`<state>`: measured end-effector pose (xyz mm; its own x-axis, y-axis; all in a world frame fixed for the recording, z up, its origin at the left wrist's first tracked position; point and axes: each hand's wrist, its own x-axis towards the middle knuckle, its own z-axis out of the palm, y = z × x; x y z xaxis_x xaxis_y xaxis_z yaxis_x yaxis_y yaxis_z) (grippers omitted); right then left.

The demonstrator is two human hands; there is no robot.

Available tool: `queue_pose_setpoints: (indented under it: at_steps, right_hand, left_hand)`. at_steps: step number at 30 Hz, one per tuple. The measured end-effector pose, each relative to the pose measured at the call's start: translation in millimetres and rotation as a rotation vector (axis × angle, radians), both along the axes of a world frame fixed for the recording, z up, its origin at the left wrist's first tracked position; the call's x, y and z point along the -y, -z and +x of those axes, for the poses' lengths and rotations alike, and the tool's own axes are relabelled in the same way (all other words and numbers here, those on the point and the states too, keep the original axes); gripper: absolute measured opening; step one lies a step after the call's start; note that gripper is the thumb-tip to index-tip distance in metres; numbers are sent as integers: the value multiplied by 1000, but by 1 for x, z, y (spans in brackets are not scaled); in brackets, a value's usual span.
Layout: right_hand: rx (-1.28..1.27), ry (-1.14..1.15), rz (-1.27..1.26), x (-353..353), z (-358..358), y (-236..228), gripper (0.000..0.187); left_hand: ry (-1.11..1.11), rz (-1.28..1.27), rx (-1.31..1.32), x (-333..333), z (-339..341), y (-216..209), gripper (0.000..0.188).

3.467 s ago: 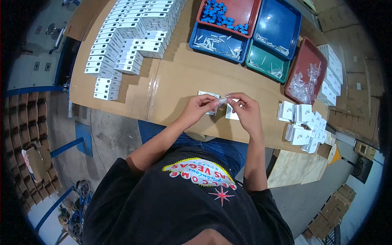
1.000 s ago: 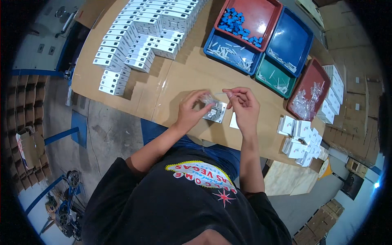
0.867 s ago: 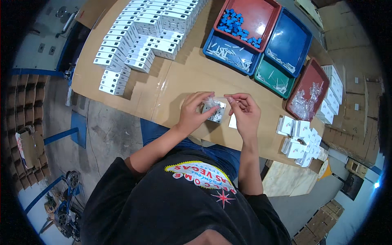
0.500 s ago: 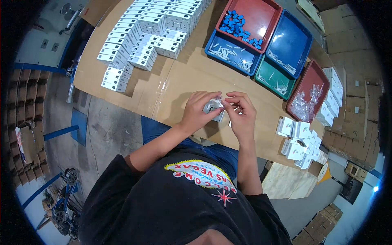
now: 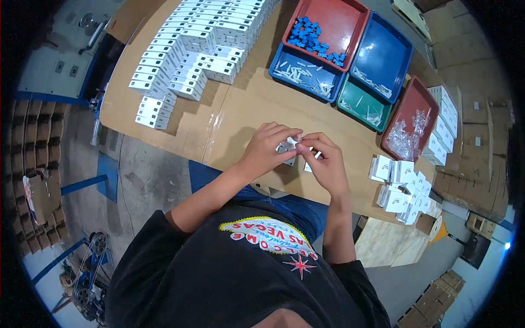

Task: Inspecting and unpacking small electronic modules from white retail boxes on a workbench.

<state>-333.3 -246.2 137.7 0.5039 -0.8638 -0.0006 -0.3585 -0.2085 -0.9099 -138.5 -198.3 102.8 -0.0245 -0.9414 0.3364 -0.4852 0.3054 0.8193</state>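
Above the near edge of the table, my left hand [image 5: 267,148] grips a small white and clear piece [image 5: 287,145], its thumb and fingers closed round the side. My right hand [image 5: 328,164] meets it from the right, with thumb and forefinger pinched at the piece's edge. Whatever lies between those right fingertips is too small to make out. Fingers cover much of the piece. Beneath the right hand, a white box-like item [image 5: 308,165] shows in part on the cardboard-covered table [image 5: 246,109].
Stacked white boxes [image 5: 202,41] fill the far left. At the far right stand a red tray [image 5: 342,19] with blue parts, blue trays [image 5: 383,46], a green tray [image 5: 355,104] with thin white pieces, and a red tray [image 5: 424,93] with clear bags. Small white boxes [image 5: 402,186] lie nearer.
The piece has tilted and sits lower between my hands, showing less of its round opening. My fingers have shifted slightly and remain close together. The whole view has turned a little.
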Motion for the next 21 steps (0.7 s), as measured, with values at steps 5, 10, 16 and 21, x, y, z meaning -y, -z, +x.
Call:
queue_pose_setpoints:
  at_steps: [5,10,16,21]
  right_hand:
    - [-8,4,293,14,-21,-5,14]
    - [-12,-47,393,20,-28,-17,14]
    - [89,-24,361,19,-26,-10,15]
    - [199,41,432,18,-21,-23,33]
  left_hand:
    - [68,253,-347,1,-6,-6,40]
    - [187,584,-786,11,-1,7,23]
    - [120,522,-849,11,-4,8,18]
    - [54,610,-877,11,1,-7,17]
